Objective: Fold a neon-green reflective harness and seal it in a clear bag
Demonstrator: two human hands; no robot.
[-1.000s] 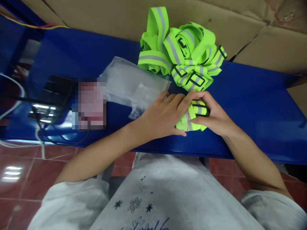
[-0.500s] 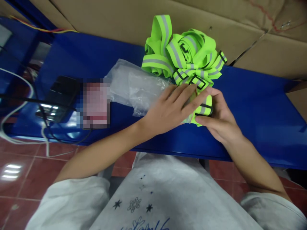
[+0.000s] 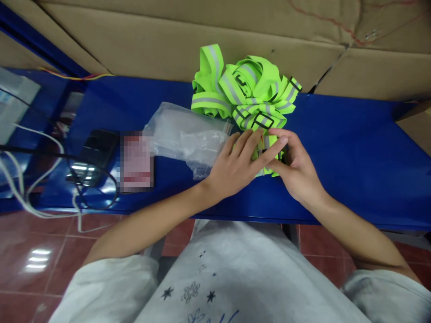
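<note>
Between my hands is a folded bundle of neon-green reflective strap (image 3: 271,142) with a grey stripe and black edging. My left hand (image 3: 235,163) lies over its left part, fingers bent across the top and the thumb hidden. With thumb and fingers, my right hand (image 3: 298,168) grips the right end of that bundle. The hands nearly meet, and my palms cover much of the strap. A clear plastic bag (image 3: 171,132) lies flat just left of my left hand, its right end partly under the fingers. Behind my hands sits a pile of similar green straps (image 3: 249,85) with black buckles.
The blue tabletop (image 3: 353,166) runs across the view, with cardboard (image 3: 168,40) standing along its back. At the left lie a black device (image 3: 97,152), a blurred-out reddish item (image 3: 136,161) and white cables (image 3: 20,193). A cardboard box (image 3: 417,125) stands at the right edge.
The view has shifted, so the table's contents appear lower and the straps slightly further left. My right hand has closed in a little toward my left around the bundle.
</note>
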